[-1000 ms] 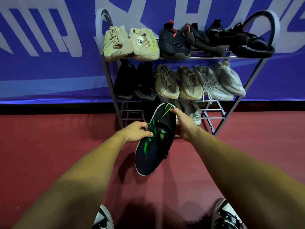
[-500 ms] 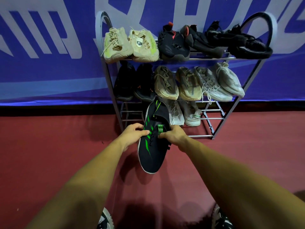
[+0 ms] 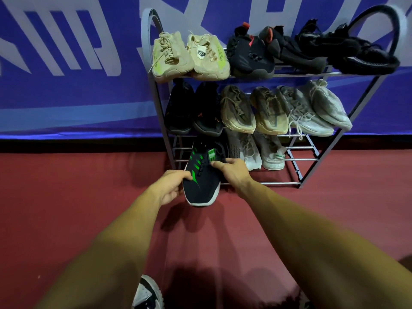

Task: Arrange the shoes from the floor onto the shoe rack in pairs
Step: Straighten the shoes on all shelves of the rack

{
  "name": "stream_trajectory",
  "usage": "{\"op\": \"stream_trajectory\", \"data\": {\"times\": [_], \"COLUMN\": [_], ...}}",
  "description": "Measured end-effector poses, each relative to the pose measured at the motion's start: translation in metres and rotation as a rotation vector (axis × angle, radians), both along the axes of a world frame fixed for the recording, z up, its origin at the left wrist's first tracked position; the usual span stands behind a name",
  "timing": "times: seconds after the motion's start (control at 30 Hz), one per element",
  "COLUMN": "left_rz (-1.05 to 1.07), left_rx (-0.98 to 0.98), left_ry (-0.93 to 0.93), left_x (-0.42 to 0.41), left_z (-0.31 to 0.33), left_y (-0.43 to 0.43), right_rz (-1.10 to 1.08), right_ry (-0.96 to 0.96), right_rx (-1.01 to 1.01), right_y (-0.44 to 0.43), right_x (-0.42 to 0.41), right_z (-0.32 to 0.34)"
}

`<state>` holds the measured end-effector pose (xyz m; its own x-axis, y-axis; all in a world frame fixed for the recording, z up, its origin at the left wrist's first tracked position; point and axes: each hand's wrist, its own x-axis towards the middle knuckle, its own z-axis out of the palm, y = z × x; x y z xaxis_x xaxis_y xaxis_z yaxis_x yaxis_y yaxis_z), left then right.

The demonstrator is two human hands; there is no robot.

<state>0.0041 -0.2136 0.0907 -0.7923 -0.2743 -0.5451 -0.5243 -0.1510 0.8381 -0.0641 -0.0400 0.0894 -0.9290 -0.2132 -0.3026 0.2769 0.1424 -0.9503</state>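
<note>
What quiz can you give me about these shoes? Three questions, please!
1. True or false: the left hand and the right hand both hold the black shoe with green stripes.
2. Which colour is the top-shelf pair at the left end of the shoe rack? A beige, B red, C blue.
3. Fill in: on the lowest shelf, the pale pair lies to the ___ of the held shoe.
Key: 1 true; 2 A; 3 right.
</note>
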Motion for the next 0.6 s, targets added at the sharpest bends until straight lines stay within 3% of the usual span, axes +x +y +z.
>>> {"op": "stream_trajectory", "data": {"times": [0.1, 0.43, 0.6], "left_rz": [0.092, 0.257, 0.313], "left_rx": [0.096, 0.08, 0.103], "left_ry": [0.002, 0.029, 0.011], "left_x": [-0.005, -0.037, -0.043], "left_z": [0.0, -0.006, -0.015], "left_y": [-0.007, -0.022, -0.038], "right_rz": [0.061, 0.211, 0.225], "right_ry": [-0.037, -0.32, -0.467], "right_rx": [-0.067, 0.108, 0.006], "right_y": [-0.002, -0.028, -0.047], "right_x": [0.0, -0.006, -0.017], "right_z": [0.004, -0.012, -0.019]}}
